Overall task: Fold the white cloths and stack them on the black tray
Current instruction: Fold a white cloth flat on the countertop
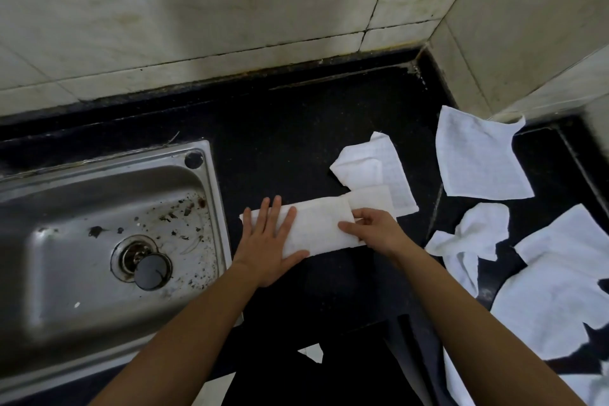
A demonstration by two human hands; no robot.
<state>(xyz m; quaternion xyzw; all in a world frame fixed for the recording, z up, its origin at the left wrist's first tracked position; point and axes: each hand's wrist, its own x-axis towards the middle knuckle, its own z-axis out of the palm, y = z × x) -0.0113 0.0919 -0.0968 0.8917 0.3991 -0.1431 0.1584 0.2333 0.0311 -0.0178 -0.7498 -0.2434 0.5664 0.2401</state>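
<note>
A white cloth [319, 224] folded into a long strip lies on the black counter [296, 128] in front of me. My left hand [268, 241] presses flat on its left end, fingers straight and spread. My right hand [372, 229] pinches the strip's right end, with thumb and fingers curled on the fabric. A partly folded white cloth [375, 171] lies just behind the strip. No black tray can be told apart from the dark counter.
A steel sink [99, 234] with a black plug fills the left. Loose white cloths lie to the right: one flat [478, 158], one crumpled [474, 241], one large [557, 290]. Tiled walls close the back and the right corner.
</note>
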